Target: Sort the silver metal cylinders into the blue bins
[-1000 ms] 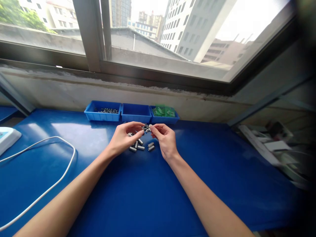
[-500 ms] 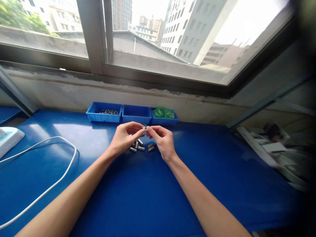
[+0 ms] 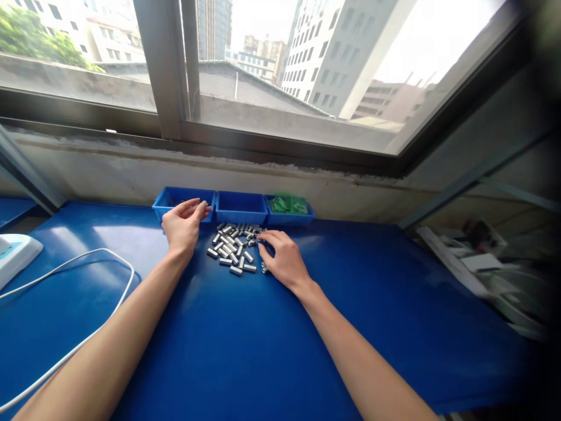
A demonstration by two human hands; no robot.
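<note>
My left hand (image 3: 181,227) is over the front right of the left blue bin (image 3: 162,206). Its thumb and fingertips are pinched together; what they hold, if anything, is too small to make out. Several small metal pieces (image 3: 228,244), short silver-grey cylinders or blocks, lie in a loose pile in front of the bins. At the pile's right edge, my right hand (image 3: 283,257) is open, its thumb and fingers apart, with its fingertips close to the pieces. It partly hides a few of them.
A middle blue bin (image 3: 241,219) and a right blue bin (image 3: 291,220) with green bags (image 3: 287,204) stand along the wall. On the left, a white cable (image 3: 127,292) runs across the blue table (image 3: 219,351) near a white device (image 3: 20,257).
My hands have parted. The left moved left to the left bin, while the right came down slightly to the pile, its fingers now apart. More of the metal pieces show.
</note>
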